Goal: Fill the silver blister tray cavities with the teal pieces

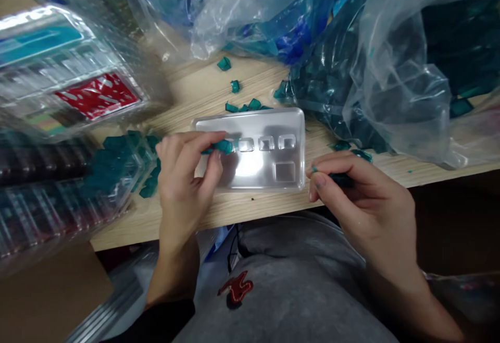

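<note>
A clear plastic tray (250, 179) with a row of small square hollows lies on the wooden table. Over its left end, my left hand (187, 168) pinches a teal translucent piece (223, 147) between thumb and fingers, close to the leftmost hollow. Just right of the tray, my right hand (355, 192) is closed, with a dark teal piece (341, 179) partly showing among its fingers. Several loose teal pieces (254, 104) lie along the tray's far edge, and a single one (224, 63) sits farther back.
A big clear bag of teal pieces (324, 82) fills the right back, beside a bag with blue contents (265, 30). Stacked clear packages with a red panel (99, 95) stand at left, near teal-filled plastic trays (113, 166). The table's front edge (250, 212) runs before my body.
</note>
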Demonstrator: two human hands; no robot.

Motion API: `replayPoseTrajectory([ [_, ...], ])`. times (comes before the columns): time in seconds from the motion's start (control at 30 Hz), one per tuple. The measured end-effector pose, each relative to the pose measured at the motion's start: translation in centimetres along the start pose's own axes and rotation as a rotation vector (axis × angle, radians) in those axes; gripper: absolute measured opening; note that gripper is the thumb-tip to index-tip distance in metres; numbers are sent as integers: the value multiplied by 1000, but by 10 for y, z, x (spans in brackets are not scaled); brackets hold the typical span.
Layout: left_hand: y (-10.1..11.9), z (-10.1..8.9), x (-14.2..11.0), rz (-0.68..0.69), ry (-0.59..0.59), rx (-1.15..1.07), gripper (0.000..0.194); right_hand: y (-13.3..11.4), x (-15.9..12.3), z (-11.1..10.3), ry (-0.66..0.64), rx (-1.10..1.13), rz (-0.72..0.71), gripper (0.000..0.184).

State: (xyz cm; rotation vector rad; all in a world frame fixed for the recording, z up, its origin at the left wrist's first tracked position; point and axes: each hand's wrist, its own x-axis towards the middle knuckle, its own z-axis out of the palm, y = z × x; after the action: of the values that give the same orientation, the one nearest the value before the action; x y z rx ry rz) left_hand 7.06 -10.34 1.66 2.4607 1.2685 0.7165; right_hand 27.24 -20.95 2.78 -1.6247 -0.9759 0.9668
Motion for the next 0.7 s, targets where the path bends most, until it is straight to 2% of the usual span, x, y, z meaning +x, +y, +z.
replayPoseTrajectory([
  [0.17,1,-12,-4,4,-41,241,29,0,3,2,-63,16,-19,13],
  [0.27,-1,-13,-6,50,-72,252,36,-3,4,1,-65,46,-4,12],
  [0.37,-2,-10,-7,90,-8,242,38,-5,4,0,-81,153,91,9],
  [0.43,-1,-7,-7,61,41,271,29,-4,4,1,-106,284,186,8],
  [0.53,3,-2,-8,2,-1,327,24,-1,4,5,-166,594,300,10],
  [0.63,3,5,-17,49,10,347,43,1,5,8,-274,950,386,20],
  [0.7,2,9,-26,63,27,361,55,-1,5,8,-326,1105,428,23],
])
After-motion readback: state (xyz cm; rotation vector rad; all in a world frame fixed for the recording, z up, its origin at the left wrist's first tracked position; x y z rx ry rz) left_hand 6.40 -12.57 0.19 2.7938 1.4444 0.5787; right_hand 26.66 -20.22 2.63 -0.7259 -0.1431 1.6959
